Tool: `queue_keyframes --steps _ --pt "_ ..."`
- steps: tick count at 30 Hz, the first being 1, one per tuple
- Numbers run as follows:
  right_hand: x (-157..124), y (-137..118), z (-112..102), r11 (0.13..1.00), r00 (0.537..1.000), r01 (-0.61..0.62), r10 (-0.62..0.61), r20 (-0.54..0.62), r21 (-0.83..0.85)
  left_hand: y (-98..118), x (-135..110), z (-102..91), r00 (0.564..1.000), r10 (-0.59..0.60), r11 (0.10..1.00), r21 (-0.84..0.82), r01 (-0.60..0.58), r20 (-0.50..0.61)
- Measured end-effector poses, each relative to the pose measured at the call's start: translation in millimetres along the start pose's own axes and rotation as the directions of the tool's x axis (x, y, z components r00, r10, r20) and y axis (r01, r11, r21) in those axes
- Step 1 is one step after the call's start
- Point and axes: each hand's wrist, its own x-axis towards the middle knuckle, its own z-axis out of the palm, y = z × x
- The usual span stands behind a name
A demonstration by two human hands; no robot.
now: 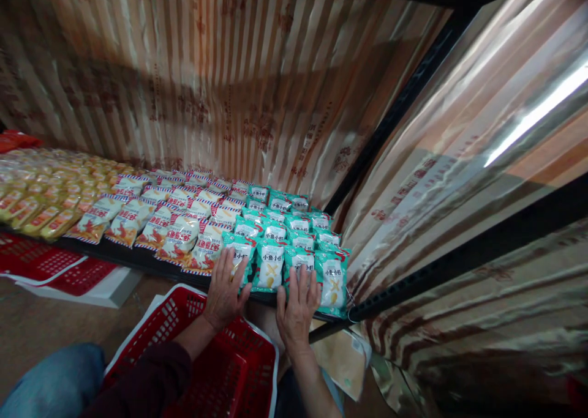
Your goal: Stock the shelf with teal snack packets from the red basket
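Rows of teal-and-white snack bags (270, 266) stand at the right end of a dark shelf. My left hand (225, 292) lies with fingers apart against the front-left teal bag (242, 246), beside the red-and-white bags. Farther right, my right hand (298, 305) rests its outstretched fingers on another front teal bag (301, 257). Neither hand is wrapped round a bag. To the left, white, orange and red snack bags (179, 234) with striped edges fill the shelf in rows.
Below the shelf is a red plastic basket (184, 305) with a white rim. Another red basket (41, 262) sits farther left. Yellow packs (46, 219) line the shelf's left part. A black upright post (367, 152) and a slanted bar (441, 268) bound the right; pleated curtains (257, 100) hang behind.
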Motion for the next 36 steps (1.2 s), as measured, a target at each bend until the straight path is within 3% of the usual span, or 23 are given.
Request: queue_keyframes --steps 7,12,16,26,36 --pt "36.1 34.9 -5.6 0.978 0.979 -0.180 0.168 -0.113 -0.106 -4.4 10.8 1.4 1.000 0.022 1.000 0.010 -0.022 -0.022" --pt "33.4 53.1 -2.2 0.953 0.965 -0.261 0.252 -0.078 -0.151 -8.3 9.3 5.8 0.999 0.032 0.999 0.033 -0.032 -0.003" --pt "20.6 56.2 7.5 0.954 0.967 -0.255 0.255 -0.016 -0.161 -9.8 8.4 9.2 0.999 0.042 0.998 0.047 -0.043 0.020" --pt "19.3 54.7 15.0 0.958 0.969 -0.245 0.235 -0.082 -0.147 -11.9 9.5 15.4 0.998 0.064 0.997 0.038 -0.064 -0.004" --pt "17.8 56.2 14.9 0.960 0.974 -0.225 0.216 -0.067 -0.167 -14.9 4.1 18.0 0.997 0.064 0.998 0.005 -0.064 -0.030"
